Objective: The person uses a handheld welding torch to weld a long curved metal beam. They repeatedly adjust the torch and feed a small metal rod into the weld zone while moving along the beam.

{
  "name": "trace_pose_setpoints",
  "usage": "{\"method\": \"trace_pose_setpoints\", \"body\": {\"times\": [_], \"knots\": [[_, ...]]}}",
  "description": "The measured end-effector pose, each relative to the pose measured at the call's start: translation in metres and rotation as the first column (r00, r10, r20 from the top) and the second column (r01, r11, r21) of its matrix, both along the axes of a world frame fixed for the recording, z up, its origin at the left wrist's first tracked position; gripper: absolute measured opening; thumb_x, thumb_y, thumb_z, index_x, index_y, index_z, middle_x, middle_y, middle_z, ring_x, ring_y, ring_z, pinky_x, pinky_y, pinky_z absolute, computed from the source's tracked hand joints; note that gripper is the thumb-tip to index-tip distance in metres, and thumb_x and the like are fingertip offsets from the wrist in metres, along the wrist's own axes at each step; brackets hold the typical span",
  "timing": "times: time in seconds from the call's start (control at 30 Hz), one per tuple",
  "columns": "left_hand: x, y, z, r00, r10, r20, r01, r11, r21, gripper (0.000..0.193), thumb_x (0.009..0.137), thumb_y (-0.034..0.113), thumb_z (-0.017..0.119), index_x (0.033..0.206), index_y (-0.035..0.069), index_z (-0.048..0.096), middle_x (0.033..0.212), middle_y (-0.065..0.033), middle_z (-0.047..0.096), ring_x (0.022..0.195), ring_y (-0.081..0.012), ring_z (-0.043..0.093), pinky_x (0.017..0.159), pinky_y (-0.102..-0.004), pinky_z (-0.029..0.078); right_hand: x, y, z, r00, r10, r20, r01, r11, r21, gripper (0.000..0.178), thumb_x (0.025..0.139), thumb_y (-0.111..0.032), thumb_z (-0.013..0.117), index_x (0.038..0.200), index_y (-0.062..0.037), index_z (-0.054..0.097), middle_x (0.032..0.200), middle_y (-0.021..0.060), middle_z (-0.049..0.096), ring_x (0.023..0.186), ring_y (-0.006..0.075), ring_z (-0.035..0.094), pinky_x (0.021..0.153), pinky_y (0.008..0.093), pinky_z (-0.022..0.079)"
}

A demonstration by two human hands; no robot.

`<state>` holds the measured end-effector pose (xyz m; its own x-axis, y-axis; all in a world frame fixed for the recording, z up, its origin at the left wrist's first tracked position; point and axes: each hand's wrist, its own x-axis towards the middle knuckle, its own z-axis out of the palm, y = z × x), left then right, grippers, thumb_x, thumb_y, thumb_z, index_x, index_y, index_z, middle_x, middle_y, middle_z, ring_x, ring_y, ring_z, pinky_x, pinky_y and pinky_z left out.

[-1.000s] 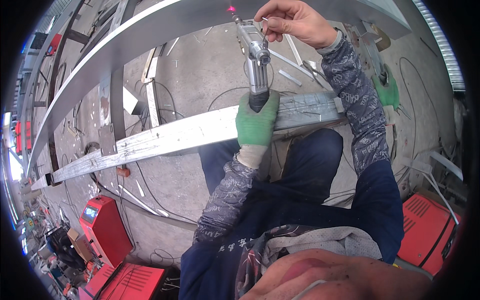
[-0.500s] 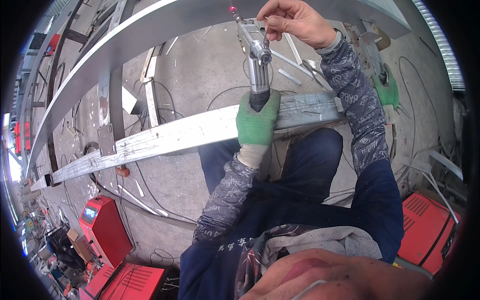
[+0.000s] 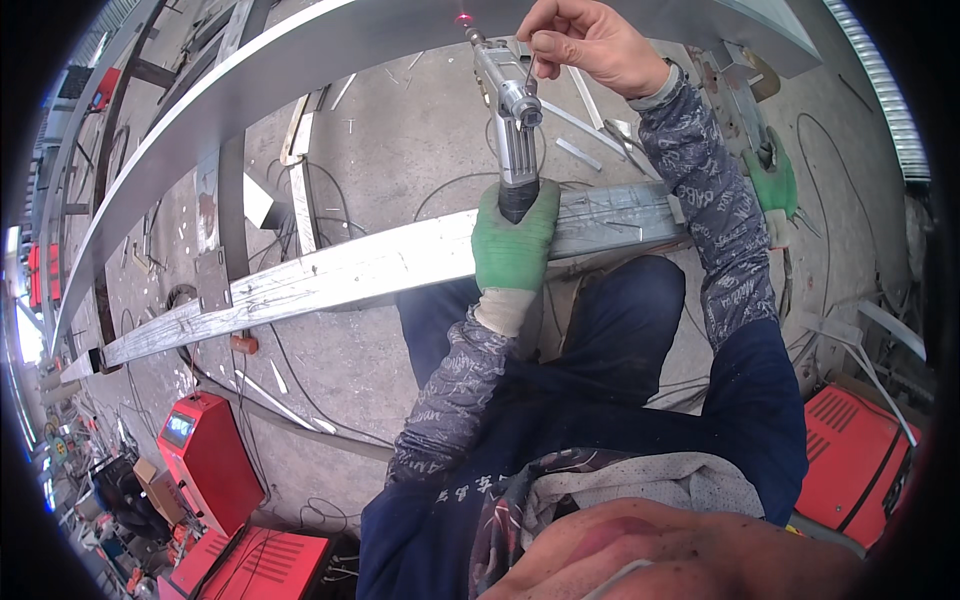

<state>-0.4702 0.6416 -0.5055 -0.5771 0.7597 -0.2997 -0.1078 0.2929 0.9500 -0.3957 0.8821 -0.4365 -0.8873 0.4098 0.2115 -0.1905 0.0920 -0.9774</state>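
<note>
My left hand (image 3: 515, 235), in a green glove with a pale cuff, is closed round the black lower grip of a silver laser welding gun (image 3: 508, 90). The gun points away from me, and a red light glows at its nozzle by the long grey beam (image 3: 370, 45). My bare right hand (image 3: 590, 45) is beside the gun's head, thumb and fingers pinched on a thin metal rod (image 3: 530, 68) that reaches down to the gun's side. The rod's upper end is hidden by the fingers. Below the gun, a shiny rectangular metal tube (image 3: 370, 260) crosses in front of my knees.
An unworn green glove (image 3: 770, 180) lies at the right with metal pieces. A red machine with a screen (image 3: 210, 460) stands lower left; another red machine (image 3: 845, 460) is lower right. Cables, metal offcuts (image 3: 578, 154) and a hammer (image 3: 243, 343) lie about the concrete floor.
Almost nothing differs. The pinched fingers of my right hand have shifted very slightly beside the gun; my left hand keeps its hold.
</note>
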Motion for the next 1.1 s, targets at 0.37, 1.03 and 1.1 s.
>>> {"method": "trace_pose_setpoints", "body": {"times": [0.37,1.03,1.1], "knots": [[0.0,0.0,0.002,1.0,-0.004,0.005,0.004,1.0,0.003,0.036,0.09,0.033,0.078,0.101,0.0,0.068,0.084,-0.0029,0.068,0.075,-0.01,0.062,0.069,-0.0268,0.052,-0.001,-0.002,-0.007,0.997,-0.065,-0.037,0.066,0.997,0.026,0.013,0.101,-0.014,0.071,0.105,-0.0043,0.064,0.087,0.002,0.068,0.077,0.0088,0.064,0.072,0.0253,0.054],[-0.001,-0.001,0.008,1.0,-0.014,-0.019,0.014,0.999,-0.035,0.039,0.089,0.036,0.079,0.101,0.0,0.068,0.085,-0.0042,0.069,0.076,-0.0118,0.063,0.071,-0.0286,0.052,-0.004,-0.009,-0.013,0.984,-0.161,-0.081,0.16,0.987,-0.01,0.017,0.098,-0.011,0.074,0.092,-0.0085,0.058,0.079,-0.0052,0.06,0.072,0.0024,0.054,0.064,0.0206,0.044],[-0.001,-0.001,0.008,0.999,-0.015,-0.033,0.014,0.999,-0.033,0.039,0.089,0.036,0.079,0.101,0.0,0.068,0.084,-0.0041,0.069,0.075,-0.0117,0.063,0.07,-0.0287,0.052,-0.006,-0.009,-0.015,0.98,-0.154,-0.127,0.154,0.988,-0.013,0.018,0.098,-0.01,0.074,0.092,-0.0084,0.058,0.079,-0.0053,0.059,0.073,0.0021,0.053,0.065,0.0204,0.044]]}}
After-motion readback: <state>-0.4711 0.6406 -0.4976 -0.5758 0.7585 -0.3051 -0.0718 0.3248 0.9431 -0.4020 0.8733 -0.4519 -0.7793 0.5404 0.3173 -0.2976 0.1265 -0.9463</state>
